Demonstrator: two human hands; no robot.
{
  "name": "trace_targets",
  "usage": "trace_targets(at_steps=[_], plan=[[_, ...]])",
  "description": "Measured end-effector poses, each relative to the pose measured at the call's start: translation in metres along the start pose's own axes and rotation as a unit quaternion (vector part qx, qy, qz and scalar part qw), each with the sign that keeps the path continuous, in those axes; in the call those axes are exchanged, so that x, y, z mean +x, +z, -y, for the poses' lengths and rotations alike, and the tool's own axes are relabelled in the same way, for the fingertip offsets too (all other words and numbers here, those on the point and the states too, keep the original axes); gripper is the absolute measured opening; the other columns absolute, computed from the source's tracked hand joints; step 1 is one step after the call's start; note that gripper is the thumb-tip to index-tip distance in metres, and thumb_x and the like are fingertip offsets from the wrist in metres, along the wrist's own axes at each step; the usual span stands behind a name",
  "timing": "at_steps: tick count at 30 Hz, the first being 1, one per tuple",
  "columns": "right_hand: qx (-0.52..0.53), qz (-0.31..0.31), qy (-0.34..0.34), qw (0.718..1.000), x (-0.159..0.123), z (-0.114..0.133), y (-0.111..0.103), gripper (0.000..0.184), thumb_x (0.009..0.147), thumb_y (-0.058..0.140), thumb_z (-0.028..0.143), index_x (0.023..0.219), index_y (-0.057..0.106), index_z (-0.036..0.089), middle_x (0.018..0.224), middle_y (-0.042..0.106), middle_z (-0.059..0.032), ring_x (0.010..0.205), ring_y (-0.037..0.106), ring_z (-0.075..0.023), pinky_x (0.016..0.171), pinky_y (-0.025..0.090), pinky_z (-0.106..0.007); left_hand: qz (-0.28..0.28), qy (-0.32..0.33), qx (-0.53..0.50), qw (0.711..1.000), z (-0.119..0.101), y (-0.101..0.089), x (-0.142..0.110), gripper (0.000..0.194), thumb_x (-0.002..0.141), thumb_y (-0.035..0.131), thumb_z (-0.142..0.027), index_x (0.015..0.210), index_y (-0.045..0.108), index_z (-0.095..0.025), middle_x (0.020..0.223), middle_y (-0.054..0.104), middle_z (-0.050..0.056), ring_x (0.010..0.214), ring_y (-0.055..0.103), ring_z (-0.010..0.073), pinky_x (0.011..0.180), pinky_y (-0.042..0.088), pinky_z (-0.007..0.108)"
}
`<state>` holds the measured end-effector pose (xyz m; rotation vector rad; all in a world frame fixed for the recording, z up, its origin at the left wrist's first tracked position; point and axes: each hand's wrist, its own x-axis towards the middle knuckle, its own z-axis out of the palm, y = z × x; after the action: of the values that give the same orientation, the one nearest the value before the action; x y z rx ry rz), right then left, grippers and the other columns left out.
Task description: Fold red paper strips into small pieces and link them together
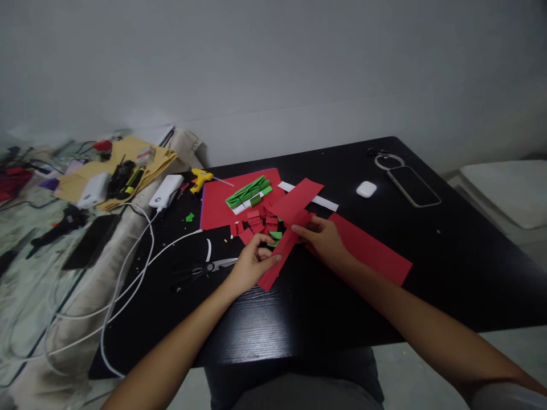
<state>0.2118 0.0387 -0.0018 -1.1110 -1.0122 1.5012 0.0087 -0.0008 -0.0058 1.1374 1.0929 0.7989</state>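
Both my hands hold a folded strip of red paper (299, 199) over the middle of the black table. My left hand (253, 263) pinches its lower end between thumb and fingers. Further up, my right hand (322, 242) grips it near the fold. Beyond my fingers lies a heap of small red paper pieces (256, 221), with a few green bits. A larger red sheet (371, 250) rests partly under my right forearm. Behind the heap, folded green paper strips (248, 192) sit on a red sheet (213, 205).
Scissors (205, 269) lie left of my left hand. Farther back are a yellow glue gun (200, 180) and a white power bank (166, 191) with a long cable. A phone (413, 186) and a white earbud case (366, 189) lie at right. White paper strips (325, 202) lie behind.
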Motion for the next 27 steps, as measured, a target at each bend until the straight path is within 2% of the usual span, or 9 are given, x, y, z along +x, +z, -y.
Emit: trace_targets(at_steps=[8,16,19,21,23,27], plan=[[-0.019,0.05,0.041,0.998,-0.008,-0.006,0.007,0.038,0.062,0.087,0.039,0.09,0.077,0.016,0.086,0.078,-0.0063,0.076,0.073,-0.0223,0.071,0.062,-0.037,0.0,0.011,0.023,1.0,0.0,-0.002,0.0,0.042,0.079,0.077,-0.037,0.104,0.049,-0.019,0.06,0.059,-0.007,0.046,0.047,0.0052,0.05,0.032,0.016],[-0.055,0.037,0.026,0.997,-0.007,-0.006,0.007,0.033,0.06,0.088,0.033,0.084,0.076,0.016,0.085,0.078,-0.0068,0.076,0.072,-0.0236,0.076,0.059,-0.04,0.009,0.039,0.034,0.999,0.0,-0.002,-0.003,0.042,0.082,0.073,-0.033,0.113,0.048,-0.021,0.062,0.057,-0.006,0.049,0.048,0.0068,0.051,0.031,0.017],[-0.05,0.039,0.028,0.998,-0.007,-0.006,0.007,0.032,0.059,0.088,0.033,0.083,0.076,0.016,0.083,0.078,-0.0064,0.076,0.072,-0.0235,0.077,0.059,-0.041,0.03,0.061,0.05,0.996,-0.004,-0.005,-0.006,0.033,0.086,0.065,-0.026,0.117,0.054,-0.021,0.067,0.058,-0.004,0.051,0.048,0.0079,0.052,0.032,0.019],[-0.035,0.046,0.035,0.998,-0.006,-0.006,0.006,0.034,0.059,0.089,0.034,0.084,0.075,0.016,0.085,0.078,-0.0064,0.077,0.073,-0.0236,0.078,0.059,-0.041,0.065,0.066,0.067,0.994,-0.008,-0.008,-0.007,0.024,0.087,0.053,-0.02,0.108,0.064,-0.019,0.072,0.062,0.0,0.06,0.054,0.0114,0.058,0.04,0.022],[-0.017,0.052,0.045,0.997,-0.006,-0.006,0.006,0.035,0.059,0.089,0.033,0.087,0.075,0.017,0.086,0.078,-0.006,0.079,0.073,-0.0235,0.079,0.059,-0.041,0.106,0.059,0.06,0.991,-0.012,-0.011,-0.008,0.032,0.082,0.045,-0.013,0.101,0.07,-0.018,0.082,0.068,0.004,0.074,0.062,0.016,0.07,0.047,0.026],[-0.004,0.076,0.05,0.996,-0.007,-0.006,0.006,0.037,0.06,0.089,0.032,0.091,0.074,0.018,0.091,0.079,-0.0056,0.083,0.074,-0.0235,0.082,0.058,-0.04,0.11,0.086,0.072,0.988,-0.015,-0.011,-0.009,0.039,0.08,0.048,-0.009,0.11,0.071,-0.019,0.091,0.072,0.005,0.084,0.066,0.0182,0.078,0.048,0.029]])
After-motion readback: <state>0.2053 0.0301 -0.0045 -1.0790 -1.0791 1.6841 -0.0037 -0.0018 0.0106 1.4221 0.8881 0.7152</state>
